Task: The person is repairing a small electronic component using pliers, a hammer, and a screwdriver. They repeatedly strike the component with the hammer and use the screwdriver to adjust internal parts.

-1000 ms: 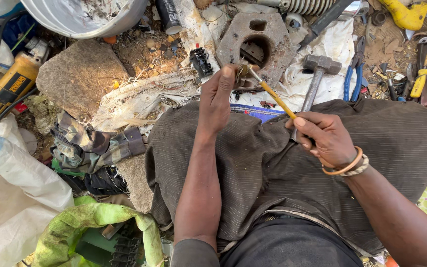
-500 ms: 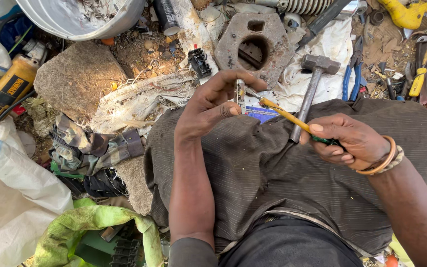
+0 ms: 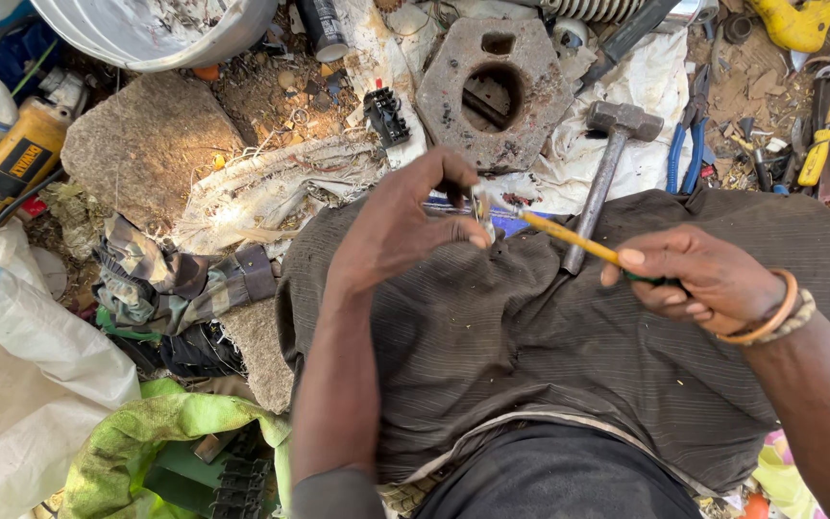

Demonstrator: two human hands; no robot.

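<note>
Left hand (image 3: 405, 231) pinches a small metal part (image 3: 480, 207) between thumb and fingertips, held up above the person's lap, over the dark striped cloth (image 3: 530, 346) across the knees. Part is too small and too covered to identify further.

Right hand (image 3: 698, 279) is clenched around the handle of a yellow-shafted screwdriver (image 3: 569, 233); green handle end barely shows inside the fist. Shaft runs up-left, tip meets the metal part at the left fingertips. Bangles on the right wrist.

On the ground past the knees:
- Hammer (image 3: 607, 163), head away from the person, handle end lying on the far edge of the lap cloth, just beside the screwdriver shaft.
- Octagonal metal block with a round hole (image 3: 497, 96), right beyond the left hand, sitting on white sacking (image 3: 646, 86).
- Blue-handled pliers (image 3: 684, 154), just right of the hammer.
- Small black connector block (image 3: 386, 115), left of the octagonal block.
- Flat stone (image 3: 146, 144), further left.
- Yellow angle grinder (image 3: 7, 168) at the left edge of view.
- Grey basin (image 3: 156, 29) at the top-left.
- More yellow-handled tools (image 3: 818, 154) scattered at the top-right.

Near the person's left side: crumpled plaid rag (image 3: 184, 279), white sack (image 3: 21, 384), green bag (image 3: 146, 442).
</note>
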